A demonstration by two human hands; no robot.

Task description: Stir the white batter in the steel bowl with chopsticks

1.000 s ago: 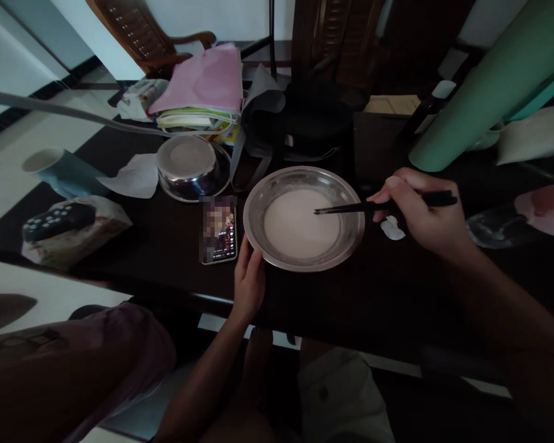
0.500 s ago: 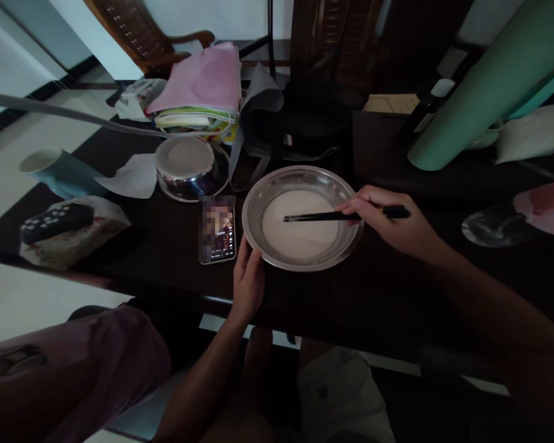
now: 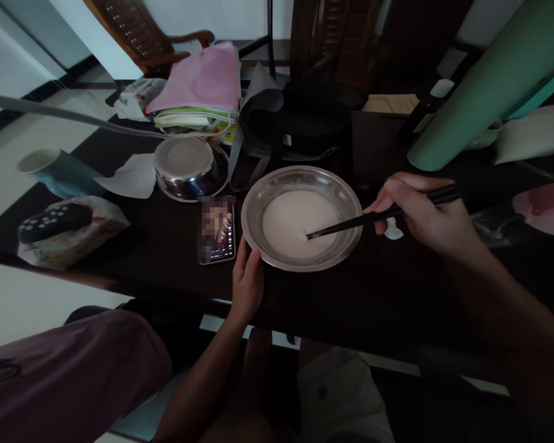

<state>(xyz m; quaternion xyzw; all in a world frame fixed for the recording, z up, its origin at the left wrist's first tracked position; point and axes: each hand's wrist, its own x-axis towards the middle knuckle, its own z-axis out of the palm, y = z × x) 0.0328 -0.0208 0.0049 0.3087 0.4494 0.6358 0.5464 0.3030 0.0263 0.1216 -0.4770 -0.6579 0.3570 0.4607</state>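
Note:
A round metal bowl (image 3: 346,184) on the dark table holds a whitish liquid (image 3: 300,218). My left hand (image 3: 248,280) grips the bowl's near left rim, thumb on the edge and fingers along the outer wall. To the right of the bowl, my right hand (image 3: 420,206) is closed around black chopsticks (image 3: 364,218). Their tips dip into the liquid, right of its middle, while the shafts slant up over the right rim. A phone (image 3: 218,231) with a lit screen lies just left of the bowl.
An upturned metal bowl (image 3: 189,163), a blue cup (image 3: 60,172) and a wrapped packet (image 3: 69,231) are to the left. Behind stand stacked papers (image 3: 198,86) and a dark bag (image 3: 305,129). A green cylinder (image 3: 471,92) leans in at right. Beside me sits a person in a purplish shirt (image 3: 96,357).
My right hand has moved right and away from the bowl's rim with the chopsticks. Their tips have shifted right and nearer to me in the liquid. My left hand stays put.

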